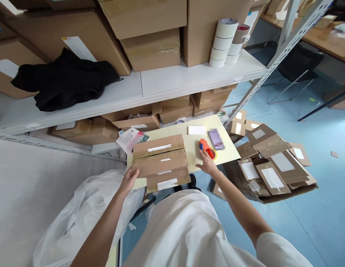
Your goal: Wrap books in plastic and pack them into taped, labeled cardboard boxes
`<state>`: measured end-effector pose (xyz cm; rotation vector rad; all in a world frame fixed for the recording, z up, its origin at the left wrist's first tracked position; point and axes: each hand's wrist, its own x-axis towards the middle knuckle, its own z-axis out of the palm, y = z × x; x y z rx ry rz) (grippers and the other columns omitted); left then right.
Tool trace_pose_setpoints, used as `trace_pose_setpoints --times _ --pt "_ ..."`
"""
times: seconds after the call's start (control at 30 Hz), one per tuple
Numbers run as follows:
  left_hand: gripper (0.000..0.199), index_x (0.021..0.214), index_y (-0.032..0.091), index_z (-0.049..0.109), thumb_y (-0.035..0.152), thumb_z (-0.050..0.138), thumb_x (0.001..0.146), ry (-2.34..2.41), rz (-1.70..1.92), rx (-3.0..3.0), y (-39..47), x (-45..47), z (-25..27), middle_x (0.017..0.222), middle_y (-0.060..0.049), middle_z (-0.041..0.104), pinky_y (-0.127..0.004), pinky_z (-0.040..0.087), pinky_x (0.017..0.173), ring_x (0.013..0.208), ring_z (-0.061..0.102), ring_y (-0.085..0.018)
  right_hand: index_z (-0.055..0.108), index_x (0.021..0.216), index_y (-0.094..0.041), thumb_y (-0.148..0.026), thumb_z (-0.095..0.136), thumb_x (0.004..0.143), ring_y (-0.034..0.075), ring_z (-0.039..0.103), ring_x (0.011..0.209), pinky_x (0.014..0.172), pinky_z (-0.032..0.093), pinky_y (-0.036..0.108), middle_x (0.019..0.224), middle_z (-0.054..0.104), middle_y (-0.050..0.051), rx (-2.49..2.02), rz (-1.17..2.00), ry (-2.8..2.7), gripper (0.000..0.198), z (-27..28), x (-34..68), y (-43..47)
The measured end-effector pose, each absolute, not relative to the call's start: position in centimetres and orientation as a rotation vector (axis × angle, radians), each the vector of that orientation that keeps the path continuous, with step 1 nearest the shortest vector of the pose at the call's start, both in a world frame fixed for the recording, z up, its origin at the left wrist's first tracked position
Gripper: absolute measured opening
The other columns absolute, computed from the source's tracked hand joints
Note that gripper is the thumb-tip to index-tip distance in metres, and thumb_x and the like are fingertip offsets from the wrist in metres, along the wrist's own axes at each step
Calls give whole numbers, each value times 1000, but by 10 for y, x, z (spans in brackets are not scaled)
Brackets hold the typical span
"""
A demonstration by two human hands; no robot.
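A flattened-looking cardboard box [158, 167] with open flaps and torn white label strips lies on the pale yellow table [193, 152]. My left hand [130, 180] grips its near left corner, thumb on top. An orange and blue tape dispenser [206, 147] with a yellow-edged roll rests to the right of the box. At its near end is my right hand [207, 164], with the fingertips against it and the thumb spread away. A white paper slip [196, 130] and a pixelated purple item [216, 139] lie beyond the dispenser.
A metal shelf [167, 83] stands in front, bearing cartons, a black cloth [69, 79] and stacked tape rolls [223, 42]. A large box of folded cardboard [269, 174] is on the floor at right. A translucent plastic bag [89, 211] sits at left. A printed sheet [130, 139] lies behind the box.
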<state>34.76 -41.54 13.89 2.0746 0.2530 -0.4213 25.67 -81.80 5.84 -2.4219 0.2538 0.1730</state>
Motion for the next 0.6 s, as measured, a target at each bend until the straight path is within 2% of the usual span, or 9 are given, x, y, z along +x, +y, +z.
trace_pose_setpoints --times 0.1,0.17,0.23,0.3,0.4,0.5,0.6 --pt "61 125 25 53 54 65 73 341 -458 1909 -419 342 137 130 -11 59 -38 52 91 120 57 -26 26 150 -19 -28 77 65 31 35 138 110 34 47 148 40 17 -2187 116 -2 100 61 256 -792" --pt "63 123 25 54 54 69 69 335 -422 1854 -422 340 137 126 -11 61 -36 54 86 117 59 -27 29 149 -23 -29 72 71 30 45 131 106 40 48 142 48 15 -2056 81 -51 90 67 261 -778" --pt "67 120 22 57 57 71 66 255 -370 1792 -423 341 140 117 -12 65 -36 54 85 113 61 -28 34 146 -25 -33 64 78 26 58 115 95 48 45 134 56 13 -1945 49 -16 75 80 269 -774" --pt "73 120 19 57 62 72 63 133 -278 1709 -424 346 147 113 -12 66 -37 54 86 111 61 -29 41 141 -25 -40 59 83 22 64 98 84 53 40 127 60 11 -1866 19 63 63 99 278 -780" --pt "79 121 18 55 67 69 62 21 -138 1632 -428 357 159 117 -13 65 -37 52 88 111 60 -29 51 127 -20 -52 55 84 20 65 85 76 53 34 114 66 10 -1877 -65 260 53 131 295 -797" --pt "77 121 17 56 72 62 66 29 -191 1672 -438 371 164 120 -13 64 -36 52 86 112 59 -28 57 110 -19 -60 48 86 20 64 82 76 51 34 96 70 8 -2044 -83 484 49 150 314 -807" --pt "77 125 17 56 72 56 71 43 -299 1708 -451 386 158 124 -13 63 -37 52 85 116 57 -29 59 108 -19 -57 41 90 20 64 85 78 49 33 98 70 8 -2189 -26 519 47 150 328 -803"
